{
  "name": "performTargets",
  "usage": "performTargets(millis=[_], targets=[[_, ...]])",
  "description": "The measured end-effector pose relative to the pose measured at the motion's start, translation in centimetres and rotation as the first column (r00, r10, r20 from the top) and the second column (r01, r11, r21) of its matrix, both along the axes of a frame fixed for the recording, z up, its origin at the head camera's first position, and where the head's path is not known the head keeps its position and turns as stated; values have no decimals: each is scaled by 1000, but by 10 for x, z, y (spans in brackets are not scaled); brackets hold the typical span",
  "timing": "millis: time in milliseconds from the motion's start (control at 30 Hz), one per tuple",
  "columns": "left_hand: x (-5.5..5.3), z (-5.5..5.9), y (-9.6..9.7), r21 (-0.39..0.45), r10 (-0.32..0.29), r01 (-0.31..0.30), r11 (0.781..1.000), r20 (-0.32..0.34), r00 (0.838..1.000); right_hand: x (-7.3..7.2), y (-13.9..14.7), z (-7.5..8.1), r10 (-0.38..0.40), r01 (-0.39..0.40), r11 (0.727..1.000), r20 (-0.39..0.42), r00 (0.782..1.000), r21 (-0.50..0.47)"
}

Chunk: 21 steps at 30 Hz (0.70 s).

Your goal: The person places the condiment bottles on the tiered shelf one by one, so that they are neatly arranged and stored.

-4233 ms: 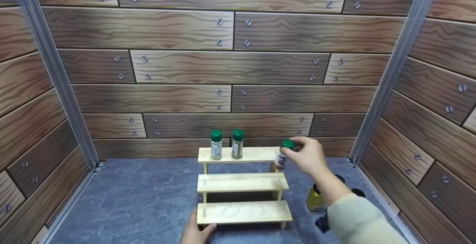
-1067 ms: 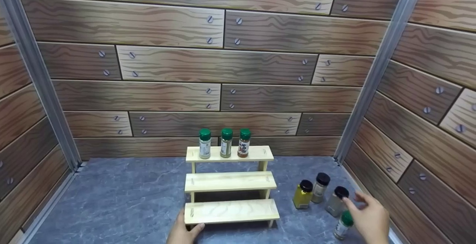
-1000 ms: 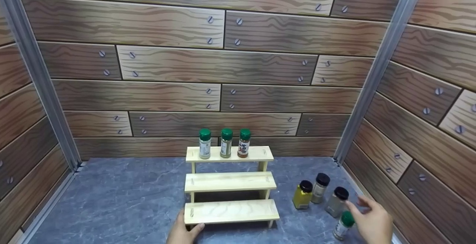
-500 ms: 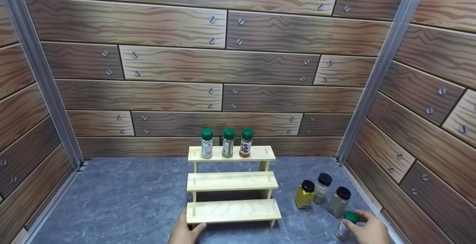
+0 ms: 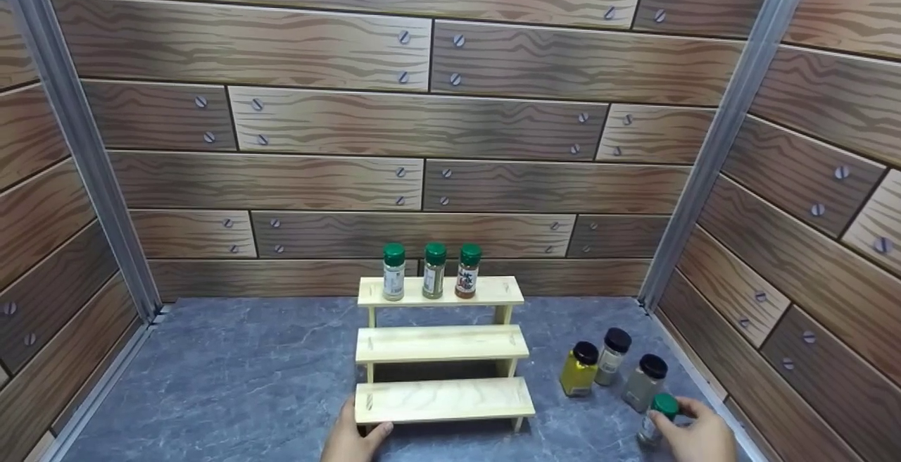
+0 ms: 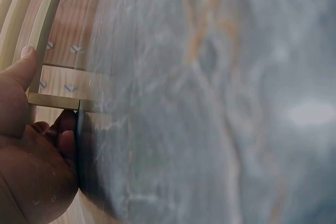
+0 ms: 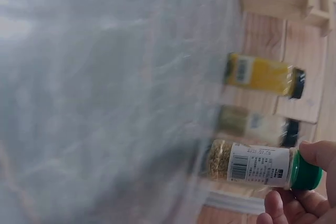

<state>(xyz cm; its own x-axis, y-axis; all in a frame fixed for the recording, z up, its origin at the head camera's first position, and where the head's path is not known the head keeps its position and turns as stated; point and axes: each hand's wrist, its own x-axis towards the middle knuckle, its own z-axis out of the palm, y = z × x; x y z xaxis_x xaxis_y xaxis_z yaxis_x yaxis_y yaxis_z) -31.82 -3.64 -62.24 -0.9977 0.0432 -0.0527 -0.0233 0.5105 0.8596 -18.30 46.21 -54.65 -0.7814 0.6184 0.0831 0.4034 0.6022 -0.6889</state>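
At the front left of a three-step wooden display stand, my left hand grips the end of the lowest step. Its thumb lies on the step's edge and its fingers curl by the leg, as the left wrist view shows. Over at the right, my right hand pinches the green cap of a spice jar between thumb and fingers. That jar has a white label and brownish grains inside. On the top step stand three green-capped spice jars: a left one, a middle one and a red-labelled one.
Right of the stand, three black-capped jars stand on the grey marbled surface: a yellow one, a pale one behind it and a greyish one near my right hand. Wood-patterned panels enclose the back and sides.
The red-labelled jar has gone from my right hand onto the top step. My right hand has moved to the front-right jar, taken its green cap and raised it slightly. The left hand keeps its grip.
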Motion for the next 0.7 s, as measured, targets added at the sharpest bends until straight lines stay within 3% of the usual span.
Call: performTargets(millis=[200,333,700], targets=[[0,1,1,-5,-6,6,1000,6,1000,-8,-16,29,74,-63,995,-135,988,84],[1,2,0,-9,9,-9,1000,-5,1000,-24,-28,50,124,-89,984,-227,966,157],[0,3,2,-8,29,-28,1000,34,999,-78,-68,100,230,-183,966,-282,931,184]])
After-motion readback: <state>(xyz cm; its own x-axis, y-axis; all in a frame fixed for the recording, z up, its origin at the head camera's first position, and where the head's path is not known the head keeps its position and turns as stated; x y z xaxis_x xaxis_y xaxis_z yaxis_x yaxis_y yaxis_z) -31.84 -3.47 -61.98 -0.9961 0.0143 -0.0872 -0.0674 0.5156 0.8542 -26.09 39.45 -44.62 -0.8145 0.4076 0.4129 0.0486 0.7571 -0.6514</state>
